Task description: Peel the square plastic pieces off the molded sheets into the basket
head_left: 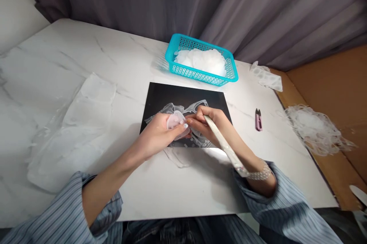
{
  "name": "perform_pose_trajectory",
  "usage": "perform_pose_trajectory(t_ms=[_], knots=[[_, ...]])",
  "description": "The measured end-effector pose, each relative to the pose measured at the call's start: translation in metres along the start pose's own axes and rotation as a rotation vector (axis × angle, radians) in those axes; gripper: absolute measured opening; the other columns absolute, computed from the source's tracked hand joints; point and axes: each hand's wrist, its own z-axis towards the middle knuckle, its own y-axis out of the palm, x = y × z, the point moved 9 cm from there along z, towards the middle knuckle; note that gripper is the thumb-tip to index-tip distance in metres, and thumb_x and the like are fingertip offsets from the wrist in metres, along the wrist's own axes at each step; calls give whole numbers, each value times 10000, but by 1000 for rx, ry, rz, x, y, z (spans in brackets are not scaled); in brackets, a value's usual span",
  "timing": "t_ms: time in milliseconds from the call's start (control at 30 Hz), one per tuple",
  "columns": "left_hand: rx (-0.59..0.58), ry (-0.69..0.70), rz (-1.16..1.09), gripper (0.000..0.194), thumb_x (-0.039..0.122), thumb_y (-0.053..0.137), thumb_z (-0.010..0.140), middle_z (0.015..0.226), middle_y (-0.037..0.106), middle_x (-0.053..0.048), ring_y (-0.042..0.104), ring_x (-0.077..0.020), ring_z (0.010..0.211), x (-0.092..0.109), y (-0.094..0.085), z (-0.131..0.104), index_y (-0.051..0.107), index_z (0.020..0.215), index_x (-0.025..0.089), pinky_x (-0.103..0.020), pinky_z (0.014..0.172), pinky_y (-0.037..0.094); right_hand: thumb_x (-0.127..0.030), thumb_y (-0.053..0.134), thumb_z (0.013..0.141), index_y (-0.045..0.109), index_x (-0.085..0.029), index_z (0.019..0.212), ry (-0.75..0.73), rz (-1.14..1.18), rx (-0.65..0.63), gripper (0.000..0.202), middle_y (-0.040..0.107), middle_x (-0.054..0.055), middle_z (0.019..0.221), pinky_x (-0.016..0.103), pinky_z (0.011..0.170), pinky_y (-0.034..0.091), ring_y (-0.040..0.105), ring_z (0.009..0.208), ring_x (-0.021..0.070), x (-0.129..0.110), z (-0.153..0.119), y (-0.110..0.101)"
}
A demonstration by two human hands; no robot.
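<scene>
My left hand (157, 133) pinches a translucent whitish rounded piece (175, 120), thumb on top. Close against it, my right hand (210, 122) is closed, its thumb and fingertips at the piece's edge. A long off-white handle (225, 146) sticks out of the right hand back toward the wrist; its working end is hidden, so I cannot tell the tool's kind. Below both hands, clear film-like scraps (197, 106) with cut-out shapes lie on a black mat (159, 93). Some of the film hangs past the mat's front edge.
Behind the mat stands a turquoise basket (200, 77) of whitish translucent pieces. Pink-handled thread snips (258, 120) lie at right, near a tangle of clear scraps (312, 127) by a cardboard box (338, 83). Translucent sheets (86, 122) are at left, a perforated sheet (266, 77) at back right.
</scene>
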Motion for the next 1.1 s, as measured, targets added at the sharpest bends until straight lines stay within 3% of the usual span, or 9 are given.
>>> perform_pose_trajectory(t_ms=[133,267,367,467,567,667,767,933,1100], knots=[[145,73,199,194,348,656,843,851,764,-60,728,-235,854,10,-6,-6,723,850,165,-300,730,553,-260,656,848,285,-229,656,-60,199,110,419,503,-25,673,256,561,418,475,610,115,-6,-3,4],[302,248,398,206,312,604,874,731,741,-28,691,-168,672,28,-7,-14,705,771,164,-226,568,478,-196,571,865,257,-222,624,-214,6,321,397,456,-13,665,252,554,385,425,620,115,-11,-13,3],[505,414,557,183,262,576,889,664,722,-7,665,-141,601,45,-18,-24,707,808,164,-222,570,461,-160,497,821,281,-225,602,-252,-187,384,314,412,-19,610,263,552,367,438,603,129,8,-7,-4],[629,435,340,175,293,599,894,735,746,-22,712,-164,683,48,-43,-26,710,883,158,-242,672,527,-223,514,792,352,-232,613,-148,-281,460,242,539,3,627,271,559,406,563,646,173,40,7,-35],[408,347,-101,236,368,668,869,816,763,-49,739,-189,777,42,-43,-14,714,945,148,-275,766,571,-276,540,827,342,-232,629,-84,-425,496,284,631,25,673,275,560,410,624,675,198,43,10,-63],[129,276,-365,261,347,680,877,895,776,-71,742,-203,866,42,-19,-10,707,1045,150,-302,851,576,-283,576,863,327,-225,608,-130,-513,586,361,703,51,749,301,616,433,647,692,200,6,-6,-71],[-14,249,-474,251,310,637,913,937,777,-77,738,-220,920,45,0,-16,701,1108,166,-335,898,572,-284,637,870,329,-223,607,-197,-347,594,409,759,75,933,314,678,492,691,796,212,-34,-26,-57],[-53,210,-449,268,310,654,898,1103,749,-58,707,-246,1021,41,10,-22,715,1142,217,-336,866,592,-263,683,869,307,-222,641,-167,231,231,442,759,62,1071,310,665,574,704,802,189,-47,-26,-7],[-59,160,-382,376,351,640,895,1194,715,-61,670,-279,1108,33,12,-19,656,1261,264,-400,903,592,-245,689,873,265,-220,630,-110,437,258,489,765,53,1065,325,662,596,704,796,193,-29,-27,-3]])
